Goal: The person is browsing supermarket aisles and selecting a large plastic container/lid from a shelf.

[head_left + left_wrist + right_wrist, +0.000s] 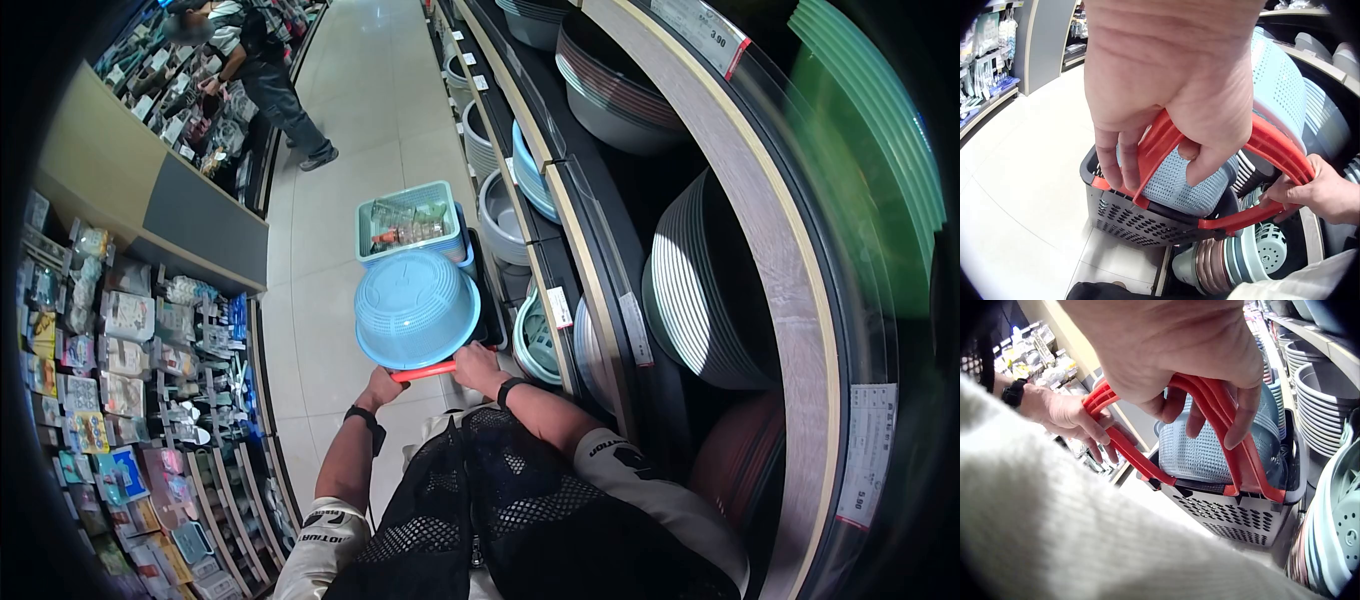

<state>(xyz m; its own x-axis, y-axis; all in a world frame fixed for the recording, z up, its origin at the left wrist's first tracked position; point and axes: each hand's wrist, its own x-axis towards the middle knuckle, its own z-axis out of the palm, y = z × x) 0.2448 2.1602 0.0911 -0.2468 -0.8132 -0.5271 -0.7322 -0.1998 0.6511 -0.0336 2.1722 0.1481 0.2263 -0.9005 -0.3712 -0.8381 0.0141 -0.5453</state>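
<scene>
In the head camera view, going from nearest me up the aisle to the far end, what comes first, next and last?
red handles → upturned light blue colander → green basket → person standing at the left shelves

right of the right hand point(478, 365) runs a dark shelf unit point(790, 300) with pale wood edges; on it sits a stack of grey ribbed basins point(700, 290) tipped on its side, with a reddish-brown basin point(740, 450) below and green tubs point(870, 150) above; price tags point(703, 30) read 3.90 and 5.90; just beside that hand, low down, lie nested teal and white strainers point(540, 345); left of the left hand point(383, 385) are racks of small hanging packets point(130, 350) and a wood-and-grey end panel point(150, 190); under both hands, pale floor tiles point(320, 300); ahead of them, a turquoise crate point(410, 220) with packets inside; far ahead on the left, a person point(265, 70) stands at the racks
</scene>
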